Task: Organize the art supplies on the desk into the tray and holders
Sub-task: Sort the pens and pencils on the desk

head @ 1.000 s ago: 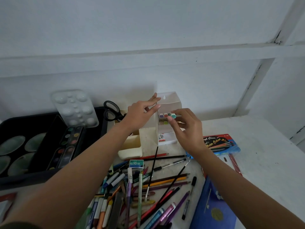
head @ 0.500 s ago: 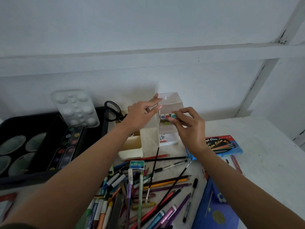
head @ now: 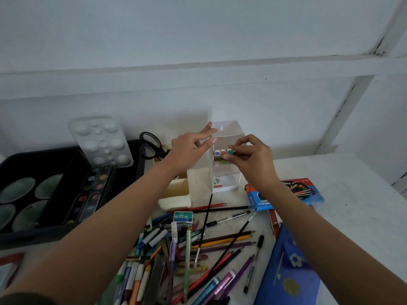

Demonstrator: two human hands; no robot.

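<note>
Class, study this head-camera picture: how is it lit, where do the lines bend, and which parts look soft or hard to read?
Head view: dim, flat, bluish light; faint shadows on the wall behind the clear organizer. Head view: wide-angle lens bows the wall ledge and stretches both forearms. Head view: the black tray sinks into darkness; the left hand, right hand and pencil pile look slightly soft.

Single head-worn view, forward and down, close above the desk point(head: 343, 172).

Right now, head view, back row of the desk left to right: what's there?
Black tray → white paint palette → black scissors → left hand → clear box of markers → right hand → blue colour-pencil box.
</note>
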